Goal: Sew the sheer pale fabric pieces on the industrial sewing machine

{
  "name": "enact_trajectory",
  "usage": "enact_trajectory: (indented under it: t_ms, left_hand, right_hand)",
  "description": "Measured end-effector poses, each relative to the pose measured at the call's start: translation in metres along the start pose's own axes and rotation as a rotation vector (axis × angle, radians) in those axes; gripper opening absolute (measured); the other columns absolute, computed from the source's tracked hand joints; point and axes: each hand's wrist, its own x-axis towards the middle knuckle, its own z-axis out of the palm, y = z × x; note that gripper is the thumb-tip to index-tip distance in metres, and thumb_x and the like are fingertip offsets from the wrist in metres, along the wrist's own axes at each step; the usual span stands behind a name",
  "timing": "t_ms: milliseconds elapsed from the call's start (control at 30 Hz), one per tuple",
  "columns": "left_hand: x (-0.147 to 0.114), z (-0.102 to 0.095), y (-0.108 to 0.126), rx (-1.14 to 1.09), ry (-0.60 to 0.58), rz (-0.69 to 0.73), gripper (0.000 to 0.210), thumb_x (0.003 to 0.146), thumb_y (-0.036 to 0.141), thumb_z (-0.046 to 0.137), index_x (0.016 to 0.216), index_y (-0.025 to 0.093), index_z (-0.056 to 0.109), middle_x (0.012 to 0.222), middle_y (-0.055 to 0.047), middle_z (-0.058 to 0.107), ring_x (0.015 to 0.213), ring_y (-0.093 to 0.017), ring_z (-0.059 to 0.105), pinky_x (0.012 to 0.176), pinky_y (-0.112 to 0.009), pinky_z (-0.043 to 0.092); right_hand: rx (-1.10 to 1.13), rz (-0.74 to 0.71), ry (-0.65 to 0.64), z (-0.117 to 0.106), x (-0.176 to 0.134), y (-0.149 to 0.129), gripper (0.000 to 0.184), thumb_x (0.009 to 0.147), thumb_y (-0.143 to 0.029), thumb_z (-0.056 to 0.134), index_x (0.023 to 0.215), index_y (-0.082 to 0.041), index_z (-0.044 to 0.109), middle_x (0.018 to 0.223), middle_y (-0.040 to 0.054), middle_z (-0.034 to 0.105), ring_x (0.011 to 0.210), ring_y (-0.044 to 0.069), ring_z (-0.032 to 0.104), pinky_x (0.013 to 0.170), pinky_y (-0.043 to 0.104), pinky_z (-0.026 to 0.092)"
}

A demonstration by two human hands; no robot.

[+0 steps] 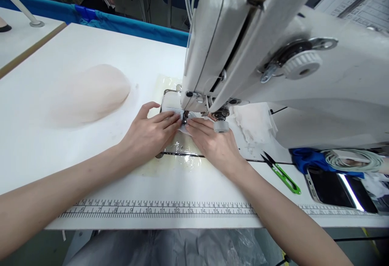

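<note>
A small piece of white fabric (184, 129) lies under the presser foot (185, 116) of a sewing machine (209, 43). My left hand (153, 130) rests on its left side, fingers stretched out towards the foot and the thumb apart. From the right, my right hand (211, 138) lies flat with its fingertips on the same fabric, close beside the foot. Both hands are open and press down rather than grip. The fabric is mostly covered by my fingers and the foot. Clear glossy film (185, 146) covers the bed around it.
A blurred beige cup-shaped piece (100, 91) is on the left tabletop. Folded white cloth (253, 121) sits behind my right hand. Green thread snips (284, 176), a phone (337, 189) and a coiled cord (354, 160) lie at right. A printed ruler (164, 209) runs along the front edge.
</note>
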Motion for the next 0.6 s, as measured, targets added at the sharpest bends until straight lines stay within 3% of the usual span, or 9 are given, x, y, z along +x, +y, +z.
enact_trajectory:
  t_ms: [267,433,533,600]
  left_hand:
    - [-0.001,0.001,-0.001,-0.029,0.007,-0.025,0.027,0.098,0.016,0.046,0.118,0.02,0.064,0.119,-0.006,0.069,0.11,-0.022,0.066,0.103,-0.048,0.04]
    - [-0.004,-0.006,0.001,0.025,-0.03,-0.054,0.038,0.096,0.039,0.05,0.123,0.014,0.061,0.125,-0.013,0.066,0.115,-0.029,0.062,0.106,-0.052,0.038]
    - [-0.005,-0.017,0.002,0.118,0.02,0.02,0.034,0.095,0.044,0.052,0.1,0.015,0.068,0.092,-0.008,0.075,0.079,-0.023,0.07,0.083,-0.045,0.047]
    - [-0.005,-0.022,0.001,0.121,0.075,0.053,0.026,0.093,0.036,0.056,0.081,0.017,0.067,0.065,0.0,0.068,0.056,-0.016,0.062,0.066,-0.038,0.043]
  right_hand:
    - [-0.015,-0.018,0.013,-0.004,0.0,-0.001,0.026,0.087,-0.003,0.056,0.104,-0.016,0.071,0.112,0.0069,0.072,0.102,0.019,0.067,0.1,0.037,0.05]
    - [0.008,0.023,-0.006,-0.009,0.001,-0.001,0.032,0.085,-0.003,0.052,0.108,-0.017,0.07,0.11,0.0077,0.073,0.105,0.021,0.065,0.099,0.04,0.049]
    - [-0.005,0.028,0.032,-0.014,0.0,-0.005,0.035,0.082,-0.002,0.049,0.107,-0.017,0.069,0.11,0.0062,0.073,0.103,0.021,0.065,0.1,0.041,0.045]
    - [-0.004,0.032,0.077,-0.017,0.0,-0.01,0.036,0.081,-0.001,0.046,0.102,-0.017,0.07,0.103,0.0038,0.075,0.094,0.019,0.066,0.099,0.039,0.045]
